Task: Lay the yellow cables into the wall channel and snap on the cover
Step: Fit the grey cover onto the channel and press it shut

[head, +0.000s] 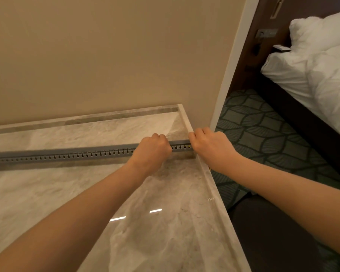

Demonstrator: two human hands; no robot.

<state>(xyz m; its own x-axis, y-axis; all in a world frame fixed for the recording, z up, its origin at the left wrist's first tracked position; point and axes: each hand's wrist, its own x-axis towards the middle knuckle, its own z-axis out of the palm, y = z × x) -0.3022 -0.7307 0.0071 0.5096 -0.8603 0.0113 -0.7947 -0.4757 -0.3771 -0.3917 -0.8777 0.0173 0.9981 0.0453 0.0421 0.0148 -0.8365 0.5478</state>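
We see the grey channel [67, 154] lying flat on the marble counter [165, 222]. It runs from the left edge of view across to the counter's right rim, and a row of small holes and slots lines its near side. A speck of yellow cable [189, 146] shows through the last slots near the right end; we cannot make out how much more cable lies inside. The left hand [152, 152] is clenched over the channel a little way in from that end, with the knuckles up and the fingers curled over the top edge. The right hand [210, 146] is closed over the channel's very end, right at the counter's rim, with its fingers tucked under, so the end itself is hidden from us. A short stretch of channel is visible between the two hands. Both bare forearms reach in from the bottom of view. The channel sits well apart from the beige wall [106, 55], which rises behind the counter's raised back edge. To the right a white corner strip [234, 65] ends the wall. Beyond it we see a green patterned carpet [263, 134] and a bed [322, 75] with rumpled white bedding on a dark base.
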